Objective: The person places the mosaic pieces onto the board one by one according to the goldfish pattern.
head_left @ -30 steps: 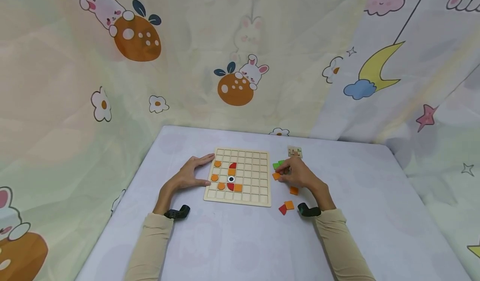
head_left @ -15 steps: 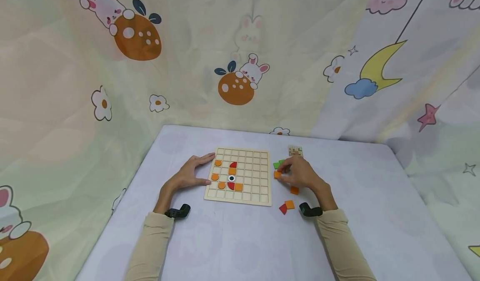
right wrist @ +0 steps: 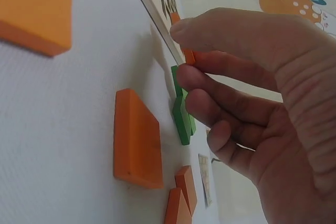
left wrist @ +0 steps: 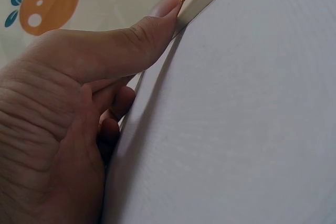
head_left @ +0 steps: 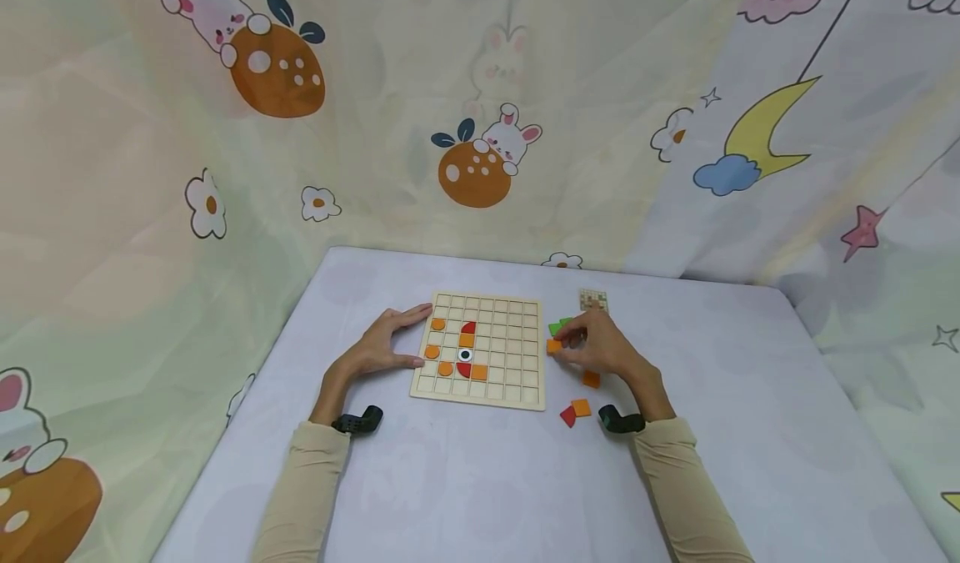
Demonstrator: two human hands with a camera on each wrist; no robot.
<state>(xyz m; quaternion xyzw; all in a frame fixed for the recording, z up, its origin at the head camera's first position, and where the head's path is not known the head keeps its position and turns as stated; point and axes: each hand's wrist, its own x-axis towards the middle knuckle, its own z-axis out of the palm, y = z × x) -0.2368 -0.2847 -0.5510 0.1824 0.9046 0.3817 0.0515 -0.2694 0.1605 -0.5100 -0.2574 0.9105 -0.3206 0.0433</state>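
Note:
My left hand (head_left: 375,348) is spread along the left edge of the pale wooden grid board (head_left: 517,342), its thumb and a straight finger touching that edge. In the left wrist view the thumb (left wrist: 142,38) presses against the board's side. Just right of the board, my right hand (head_left: 600,348) pinches an orange square tile (head_left: 553,346) between thumb and fingers. Orange round tiles (head_left: 432,352), red curved tiles (head_left: 468,327), orange squares (head_left: 479,372) and a tile with an eye (head_left: 465,354) lie in the board's left half.
Green tiles (head_left: 556,329) lie behind the held tile, partly hidden by my right hand. Nearer the front are loose orange squares (head_left: 592,379) and a red tile (head_left: 567,416). A small patterned card (head_left: 593,299) lies farther back. A printed cloth hangs behind the table.
My right hand keeps its pinch on the orange square tile, which has shifted slightly left, closer to the board. The left hand stays at the board's edge. The head view has tilted a little.

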